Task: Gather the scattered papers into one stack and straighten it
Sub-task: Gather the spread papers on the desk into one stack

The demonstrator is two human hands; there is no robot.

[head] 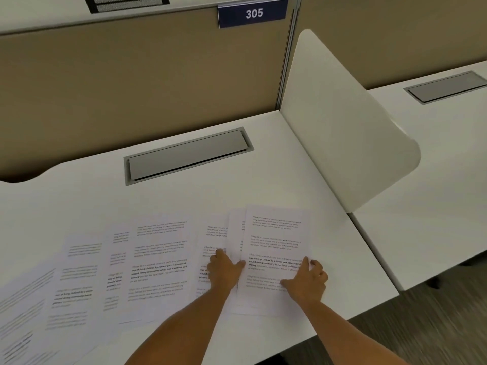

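Note:
Several printed white sheets lie spread along the front of the white desk [237, 185]. A small overlapped pile [274, 238] sits at the right. My right hand [307, 280] rests on its top sheet near the right edge, fingers curled at that edge. My left hand [224, 270] presses flat on the sheets at the pile's left side. More pages fan out leftward: one full page [158, 262], then further overlapping pages [76, 280] reaching the lower left corner, blurred there.
A grey cable hatch [188, 155] is set into the desk behind the papers. A white rounded divider panel [342, 122] stands along the desk's right side, with a neighbouring desk [434, 159] beyond. A beige partition with a "305" sign [253, 13] stands at the back.

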